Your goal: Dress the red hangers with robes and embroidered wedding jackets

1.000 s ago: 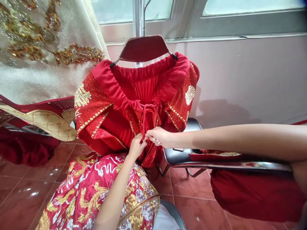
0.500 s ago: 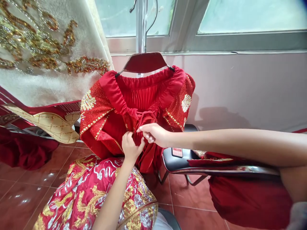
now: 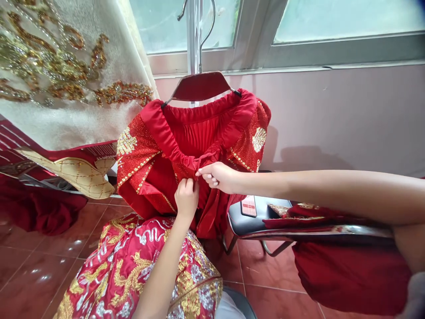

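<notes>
Closest to the camera, a red gown embroidered with gold and silver dragons spreads across the bottom of the frame, with the left forearm rising out of it. The left hand is clamped on a fold of a red gathered skirt, just below its drawn-up waist. The right hand, reaching in from the right edge, pinches the same gathered cloth with its fingertips. The two hands sit close together, almost touching.

The skirt, with gold-sequinned panels, hangs at the centre of the frame from a dark red wooden hanger on a metal rail. Just right of it, under the right forearm, a black chair seat carries a phone and folded red cloth. A heap of dark red fabric lies lower right on the red tile floor. At upper left hangs an ivory beaded garment, above a gold quilted piece and dark red cloth. Beyond are a pink wall and a window.
</notes>
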`<state>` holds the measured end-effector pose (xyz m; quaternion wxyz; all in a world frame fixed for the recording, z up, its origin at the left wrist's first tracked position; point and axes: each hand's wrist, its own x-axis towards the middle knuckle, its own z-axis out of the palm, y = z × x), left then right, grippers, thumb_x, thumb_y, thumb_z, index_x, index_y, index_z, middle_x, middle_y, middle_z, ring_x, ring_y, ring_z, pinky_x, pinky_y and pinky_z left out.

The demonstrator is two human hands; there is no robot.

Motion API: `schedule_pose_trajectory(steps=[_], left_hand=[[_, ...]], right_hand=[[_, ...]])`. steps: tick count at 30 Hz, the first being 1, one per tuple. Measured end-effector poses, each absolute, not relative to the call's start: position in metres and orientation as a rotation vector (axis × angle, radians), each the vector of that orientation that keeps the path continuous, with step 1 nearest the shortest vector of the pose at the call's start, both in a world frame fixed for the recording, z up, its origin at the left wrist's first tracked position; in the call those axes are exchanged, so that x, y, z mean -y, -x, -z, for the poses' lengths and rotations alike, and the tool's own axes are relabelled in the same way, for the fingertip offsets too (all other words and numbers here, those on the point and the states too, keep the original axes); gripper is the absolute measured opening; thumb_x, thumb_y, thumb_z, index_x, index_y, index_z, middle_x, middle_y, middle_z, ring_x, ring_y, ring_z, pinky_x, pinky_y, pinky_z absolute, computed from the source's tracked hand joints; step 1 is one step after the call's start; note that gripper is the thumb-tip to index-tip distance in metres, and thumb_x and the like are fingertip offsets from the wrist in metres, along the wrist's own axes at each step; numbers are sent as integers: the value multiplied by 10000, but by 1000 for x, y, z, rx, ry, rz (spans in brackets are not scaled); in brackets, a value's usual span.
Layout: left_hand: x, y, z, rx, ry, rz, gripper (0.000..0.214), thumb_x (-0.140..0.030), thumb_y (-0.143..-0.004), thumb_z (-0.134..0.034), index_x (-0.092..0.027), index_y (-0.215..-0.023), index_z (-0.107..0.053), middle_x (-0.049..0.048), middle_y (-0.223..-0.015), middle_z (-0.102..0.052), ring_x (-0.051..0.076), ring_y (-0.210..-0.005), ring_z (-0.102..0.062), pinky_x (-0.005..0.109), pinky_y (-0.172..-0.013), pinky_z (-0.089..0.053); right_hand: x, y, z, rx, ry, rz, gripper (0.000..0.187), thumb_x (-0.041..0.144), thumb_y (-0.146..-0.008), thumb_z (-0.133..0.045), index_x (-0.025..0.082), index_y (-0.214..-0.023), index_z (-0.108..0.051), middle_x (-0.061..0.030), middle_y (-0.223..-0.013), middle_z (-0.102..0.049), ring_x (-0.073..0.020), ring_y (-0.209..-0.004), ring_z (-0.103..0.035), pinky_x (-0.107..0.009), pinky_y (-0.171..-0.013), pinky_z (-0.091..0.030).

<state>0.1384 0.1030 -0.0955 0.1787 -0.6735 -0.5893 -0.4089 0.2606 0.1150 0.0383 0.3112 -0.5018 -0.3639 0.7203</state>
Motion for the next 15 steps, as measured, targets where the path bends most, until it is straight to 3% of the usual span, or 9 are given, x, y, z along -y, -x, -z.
schedule_pose_trajectory(steps=[6,9,12,15], left_hand=[[-111,-124,107,1768,1941,1160,217,-253,-899,-480,-171,-716,-562,56,-697,-560,184,-634,-544,277,-569,-352],[-106,-122,107,1816,1915,1274,132,-269,-869,-507,-162,-840,-577,78,-795,-597,207,-739,-578,298,-651,-416],[-94,-129,103,1663,1774,1470,221,-352,-825,-575,-153,-919,-553,99,-846,-600,229,-809,-580,341,-731,-449],[-86,-140,99,1512,1834,1510,177,-308,-847,-566,-157,-939,-558,90,-827,-606,207,-796,-580,327,-742,-459]], right_hand=[[-125,-265,-49,1016,1191,-1852,148,58,-814,-443,96,-726,-555,80,-445,-292,-27,-372,-190,-175,-370,-134],[-119,-263,-37,1073,1181,-1802,107,73,-783,-479,101,-749,-577,75,-435,-325,-35,-379,-220,-183,-384,-160],[-110,-261,-24,1111,1246,-1798,113,99,-781,-481,103,-744,-588,67,-415,-347,-42,-379,-237,-185,-390,-170],[-105,-261,-15,1131,1285,-1830,137,127,-786,-471,103,-700,-576,59,-398,-355,-47,-376,-251,-184,-391,-179]])
